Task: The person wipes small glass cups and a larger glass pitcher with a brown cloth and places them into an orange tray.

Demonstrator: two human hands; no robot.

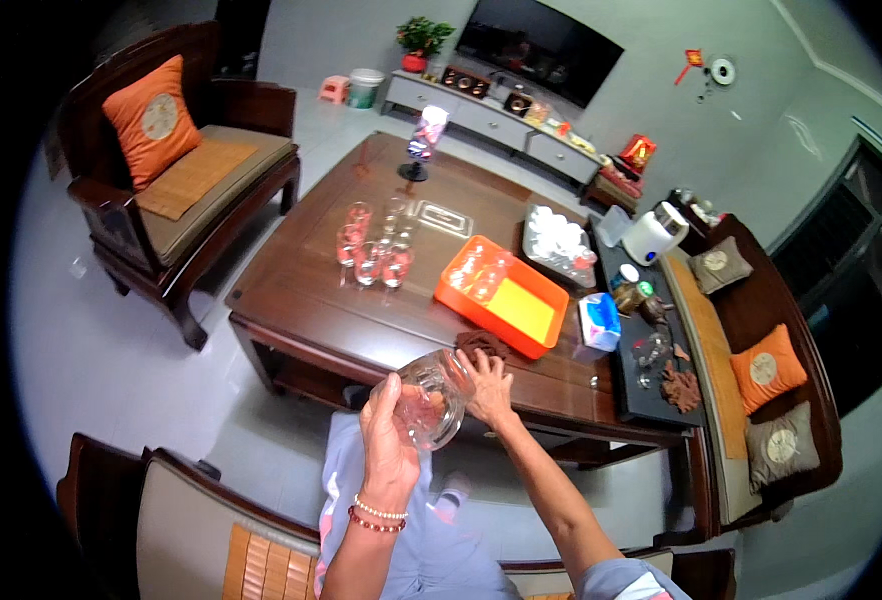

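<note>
My left hand (390,450) grips a clear, thick-walled glass vessel (441,409), tilted in front of me above the near edge of the dark wooden coffee table (313,315). My right hand (492,394) reaches past the glass with fingers spread, its fingertips at a crumpled brown cloth (483,343). Whether the fingers press on the cloth is hard to tell. Just beyond the cloth lies an orange plastic tray (527,304) with several clear glasses (478,274) at its far left end. Several drinking glasses (369,262) stand grouped on the table to the left.
A tray of white cups (558,234) and a tissue box (600,322) sit right of the orange tray. A phone on a stand (427,139) is at the far side. The black side table (639,382) holds a white appliance (652,236), a teapot (654,309) and another brown cloth (679,388).
</note>
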